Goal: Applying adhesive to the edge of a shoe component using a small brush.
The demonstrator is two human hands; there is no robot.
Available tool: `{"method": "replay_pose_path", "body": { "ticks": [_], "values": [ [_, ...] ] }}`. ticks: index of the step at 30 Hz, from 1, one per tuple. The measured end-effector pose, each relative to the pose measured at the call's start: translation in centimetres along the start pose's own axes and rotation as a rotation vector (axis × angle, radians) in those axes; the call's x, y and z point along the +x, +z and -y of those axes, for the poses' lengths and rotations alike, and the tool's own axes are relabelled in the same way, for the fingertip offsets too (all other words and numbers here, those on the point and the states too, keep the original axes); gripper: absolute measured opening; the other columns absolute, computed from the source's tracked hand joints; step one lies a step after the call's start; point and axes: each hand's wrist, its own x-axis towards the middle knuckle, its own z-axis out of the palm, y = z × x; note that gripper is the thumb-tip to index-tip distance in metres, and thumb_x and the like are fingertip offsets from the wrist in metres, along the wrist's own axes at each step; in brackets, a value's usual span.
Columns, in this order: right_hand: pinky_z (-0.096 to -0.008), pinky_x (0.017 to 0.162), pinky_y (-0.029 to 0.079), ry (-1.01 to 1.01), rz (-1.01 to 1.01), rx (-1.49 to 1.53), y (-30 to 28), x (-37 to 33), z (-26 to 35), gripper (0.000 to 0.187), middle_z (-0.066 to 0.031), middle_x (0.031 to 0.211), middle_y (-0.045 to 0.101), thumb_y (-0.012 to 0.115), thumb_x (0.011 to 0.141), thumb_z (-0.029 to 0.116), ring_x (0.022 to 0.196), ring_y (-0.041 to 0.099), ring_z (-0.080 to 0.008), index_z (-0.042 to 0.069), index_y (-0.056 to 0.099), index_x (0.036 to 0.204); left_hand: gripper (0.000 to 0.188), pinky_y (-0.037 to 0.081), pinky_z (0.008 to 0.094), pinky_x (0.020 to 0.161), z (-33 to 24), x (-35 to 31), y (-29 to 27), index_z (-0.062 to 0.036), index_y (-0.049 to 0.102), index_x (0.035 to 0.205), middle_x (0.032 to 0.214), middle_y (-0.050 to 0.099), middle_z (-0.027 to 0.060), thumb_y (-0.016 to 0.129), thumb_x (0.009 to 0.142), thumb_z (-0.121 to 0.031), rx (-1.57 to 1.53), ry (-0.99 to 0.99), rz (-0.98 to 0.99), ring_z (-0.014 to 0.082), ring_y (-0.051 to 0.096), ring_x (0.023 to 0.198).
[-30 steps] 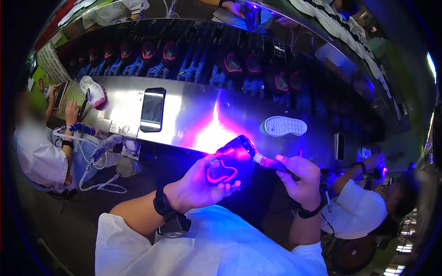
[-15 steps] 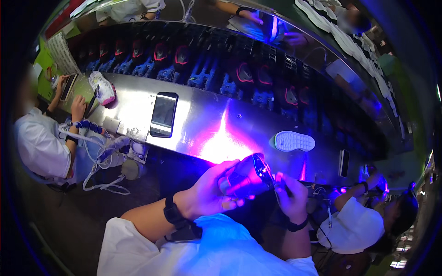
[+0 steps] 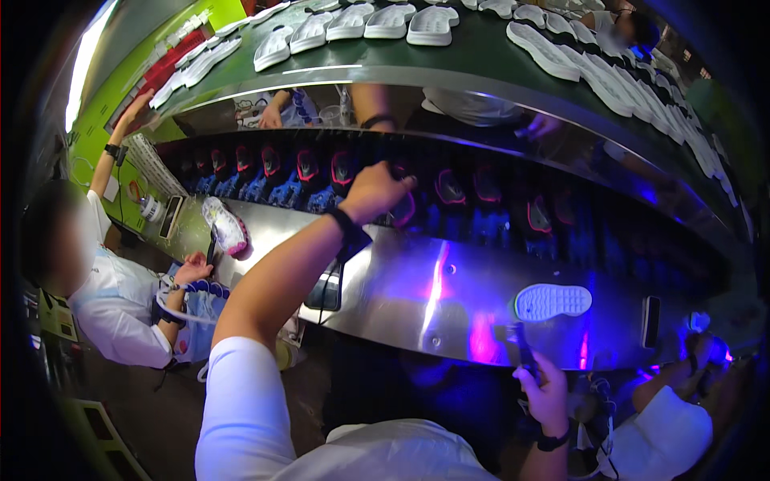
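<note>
My left hand [image 3: 375,192] reaches across the bench to a row of dark shoe uppers with pink-red trim. Its fingers are closed at the top of one dark shoe upper [image 3: 403,210], partly hidden by the hand. Near the bench's front edge, my right hand [image 3: 549,394] grips a dark-handled brush [image 3: 524,345] with its bristles up. Just beyond the brush, a white shoe sole [image 3: 553,301] lies tread side up on the metal bench [image 3: 393,309].
Beneath my left forearm lies a dark phone [image 3: 325,293]; another phone [image 3: 650,322] is at the right. A white-and-pink shoe [image 3: 226,228] rests near a co-worker [image 3: 120,301] at left. White soles [image 3: 433,26] line the green upper shelf [image 3: 473,60]. Another person sits at right.
My left hand has carried the dark shoe upper from in front of me to the far row. My right hand has moved right and down with the brush. The view has tilted up.
</note>
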Motion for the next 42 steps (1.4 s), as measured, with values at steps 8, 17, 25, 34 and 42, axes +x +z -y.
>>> {"method": "replay_pose_path", "body": {
  "ticks": [8,17,25,34,42],
  "values": [
    [-0.0204,0.052,0.041,0.293,-0.267,0.14,-6.2,5.2,-1.7,0.045,-0.0025,0.09,0.068,0.066,0.096,0.004,0.062,0.052,-0.0048,0.0,0.058,0.14,0.07,0.053,0.0464,0.097,5.5,17.9,6.8,-0.0092,0.073,0.124,0.129,0.069,0.0201,0.051,0.093,-0.068,0.56,-0.096,0.044,0.0356,0.068,0.116],
    [-0.0191,0.052,0.041,0.335,-0.275,0.138,-5.7,9.0,-3.6,0.045,-0.0031,0.088,0.067,0.061,0.099,0.003,0.062,0.052,-0.0041,0.002,0.055,0.144,0.054,0.054,0.0464,0.097,-5.8,17.3,16.5,-0.0052,0.069,0.126,0.125,0.07,0.0212,0.059,0.092,-0.046,0.329,-0.05,0.093,0.0396,0.067,0.116],
    [-0.0217,0.061,0.046,0.242,-0.192,0.147,-11.0,10.3,-3.3,0.044,-0.0027,0.089,0.066,0.064,0.098,0.004,0.068,0.056,-0.0062,0.0,0.058,0.141,0.054,0.055,0.0497,0.093,-9.7,17.5,12.7,-0.0126,0.071,0.122,0.116,0.073,0.0176,0.058,0.091,-0.056,0.281,0.232,-0.089,0.041,0.069,0.107],
    [-0.0218,0.058,0.046,0.292,-0.339,0.158,-19.9,7.7,-4.9,0.036,-0.0046,0.09,0.072,0.066,0.098,0.004,0.064,0.056,-0.0059,-0.001,0.061,0.133,0.042,0.052,0.0526,0.095,-18.6,22.2,24.5,-0.0085,0.07,0.118,0.119,0.073,0.0152,0.055,0.096,-0.041,0.277,0.389,0.012,0.0362,0.068,0.112],
    [-0.0242,0.066,0.05,0.082,-0.358,0.266,-24.2,3.1,-8.0,0.036,-0.0037,0.095,0.071,0.067,0.099,0.007,0.072,0.06,-0.0076,-0.002,0.062,0.134,0.038,0.06,0.0388,0.082,-14.0,18.5,25.5,-0.0032,0.075,0.096,0.089,0.074,0.0157,0.061,0.098,-0.038,-0.016,0.277,0.204,0.0282,0.075,0.09]
  ]
}}
